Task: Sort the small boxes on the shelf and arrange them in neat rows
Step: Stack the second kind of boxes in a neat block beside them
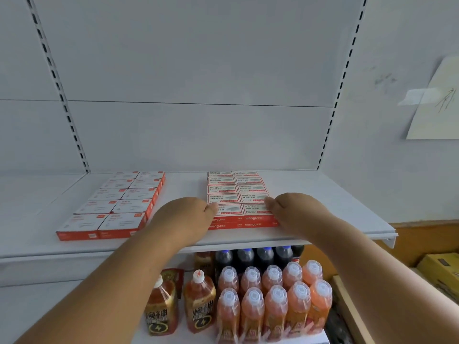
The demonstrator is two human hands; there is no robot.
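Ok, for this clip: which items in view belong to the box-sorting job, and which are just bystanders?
Part of the job:
- right block of small boxes, which the left hand and right hand touch at its two sides
- left block of small boxes
- shelf

Just lying about:
- orange drink bottles
- dark cola bottles
- taped paper

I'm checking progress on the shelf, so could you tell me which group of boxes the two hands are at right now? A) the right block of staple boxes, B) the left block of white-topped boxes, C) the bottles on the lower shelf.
A: the left hand and right hand bracket the front of the right block of staple boxes, fingertips against its sides.
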